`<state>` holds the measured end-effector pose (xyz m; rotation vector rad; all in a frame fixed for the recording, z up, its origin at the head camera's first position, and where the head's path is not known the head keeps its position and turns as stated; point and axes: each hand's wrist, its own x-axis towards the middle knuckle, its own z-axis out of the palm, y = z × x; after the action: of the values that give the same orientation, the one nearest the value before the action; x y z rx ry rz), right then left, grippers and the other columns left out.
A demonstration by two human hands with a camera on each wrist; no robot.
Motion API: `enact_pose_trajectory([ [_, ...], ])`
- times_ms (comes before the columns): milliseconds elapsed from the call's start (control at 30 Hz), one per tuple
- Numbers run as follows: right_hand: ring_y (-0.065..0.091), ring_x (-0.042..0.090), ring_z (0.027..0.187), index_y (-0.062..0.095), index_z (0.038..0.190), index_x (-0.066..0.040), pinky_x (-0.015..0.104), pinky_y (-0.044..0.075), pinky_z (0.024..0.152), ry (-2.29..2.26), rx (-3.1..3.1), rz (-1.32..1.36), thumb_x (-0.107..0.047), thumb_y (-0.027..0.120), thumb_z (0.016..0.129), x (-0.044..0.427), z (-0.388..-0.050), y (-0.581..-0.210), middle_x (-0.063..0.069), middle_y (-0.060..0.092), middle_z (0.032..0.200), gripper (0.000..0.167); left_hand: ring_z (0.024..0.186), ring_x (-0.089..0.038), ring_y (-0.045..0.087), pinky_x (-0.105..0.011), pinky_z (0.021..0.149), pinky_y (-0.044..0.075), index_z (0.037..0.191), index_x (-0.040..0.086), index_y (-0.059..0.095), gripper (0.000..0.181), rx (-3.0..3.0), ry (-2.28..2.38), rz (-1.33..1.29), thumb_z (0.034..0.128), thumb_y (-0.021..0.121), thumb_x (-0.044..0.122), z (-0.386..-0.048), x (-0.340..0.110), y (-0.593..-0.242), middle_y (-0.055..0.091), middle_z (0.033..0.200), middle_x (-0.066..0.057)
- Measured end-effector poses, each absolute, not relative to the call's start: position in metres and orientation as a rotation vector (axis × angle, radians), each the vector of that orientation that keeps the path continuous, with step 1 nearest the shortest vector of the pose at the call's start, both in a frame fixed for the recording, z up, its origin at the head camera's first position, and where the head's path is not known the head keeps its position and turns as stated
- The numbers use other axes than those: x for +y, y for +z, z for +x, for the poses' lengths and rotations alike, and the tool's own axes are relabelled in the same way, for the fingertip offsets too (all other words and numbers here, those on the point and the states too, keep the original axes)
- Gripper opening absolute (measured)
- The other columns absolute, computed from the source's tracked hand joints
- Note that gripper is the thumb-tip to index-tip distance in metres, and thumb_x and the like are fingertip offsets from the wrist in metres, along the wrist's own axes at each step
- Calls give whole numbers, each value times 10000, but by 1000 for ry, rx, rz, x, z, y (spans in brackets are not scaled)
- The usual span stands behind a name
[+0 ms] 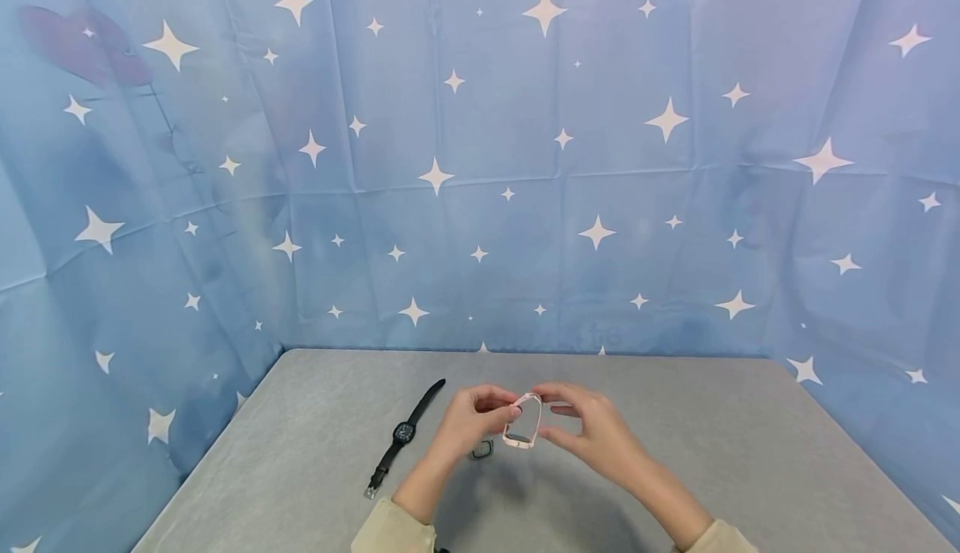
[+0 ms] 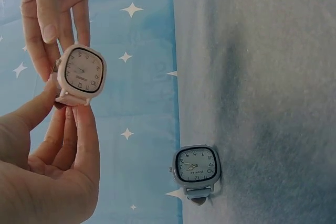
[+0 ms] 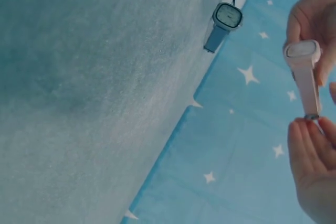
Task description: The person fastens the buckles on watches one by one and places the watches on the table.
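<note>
A pale pink wristwatch (image 1: 534,421) with a rounded square face (image 2: 84,71) is held above the table, its strap bent into a loop. My left hand (image 1: 467,421) pinches it between thumb and fingers. Close on its other side is my right hand (image 1: 600,434), thumb and fingers spread apart, the fingertips touching the strap end (image 3: 312,115). Beneath the left hand a grey-blue wristwatch (image 2: 197,165) lies face up on the table, partly hidden in the head view.
A black wristwatch (image 1: 403,434) lies stretched out on the grey table (image 1: 315,419), left of the left hand. Behind the table and along its sides hangs a blue curtain (image 1: 510,119) with white stars.
</note>
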<state>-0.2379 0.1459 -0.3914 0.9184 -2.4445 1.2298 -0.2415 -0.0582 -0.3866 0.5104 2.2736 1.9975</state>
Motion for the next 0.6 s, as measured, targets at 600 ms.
enact_pose_trajectory([
  [600,411,134,1193,388,1332,-222,278,416,887,1174,-2508,1026,-237,744,716,147,-238,-396,13,441,1317,712,822,-216,623,-335,678,516,1014,-15,612,292,2073,2096,342,816,655,196,-255,-58,-406,636,897,-98],
])
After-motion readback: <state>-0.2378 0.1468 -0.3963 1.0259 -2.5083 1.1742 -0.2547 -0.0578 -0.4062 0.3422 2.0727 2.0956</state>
